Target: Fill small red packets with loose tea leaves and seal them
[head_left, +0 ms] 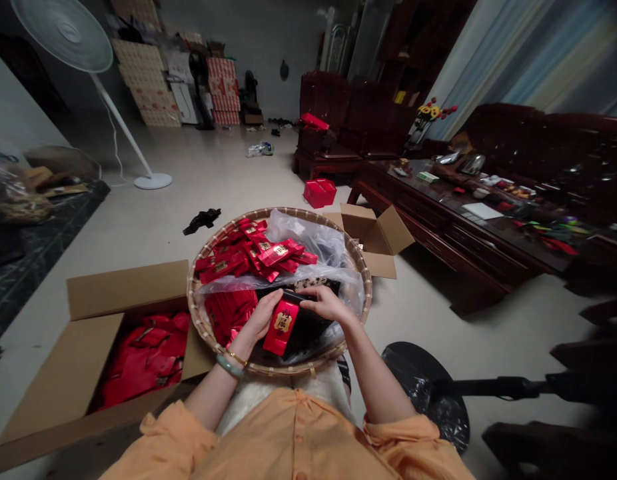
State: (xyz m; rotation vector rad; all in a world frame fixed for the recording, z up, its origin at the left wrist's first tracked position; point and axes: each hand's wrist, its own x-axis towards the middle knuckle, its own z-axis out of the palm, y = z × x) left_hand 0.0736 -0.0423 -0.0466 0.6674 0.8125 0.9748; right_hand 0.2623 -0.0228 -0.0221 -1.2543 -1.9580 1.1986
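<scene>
My left hand [257, 319] grips the upper part of a red foil sachet [281, 327] with a gold emblem and characters. My right hand [326, 303] has its fingers curled over the edge of a black box [308, 327], which lies partly under the sachet. Both hands are over a round woven bamboo basket [204, 313]. In it lie a loose heap of red sachets [251, 250], a neat red stack [229, 315] and a clear plastic bag [308, 243]. The black box's full shape is hidden by my hands and the plastic.
To my left, an open cardboard carton [126, 293] holds red bags [143, 357]. Another carton [373, 233] stands behind the basket. A red box [319, 193] sits on the floor. A dark wooden table [453, 213] stands to the right, and a black plastic bag [428, 393] lies near my right elbow.
</scene>
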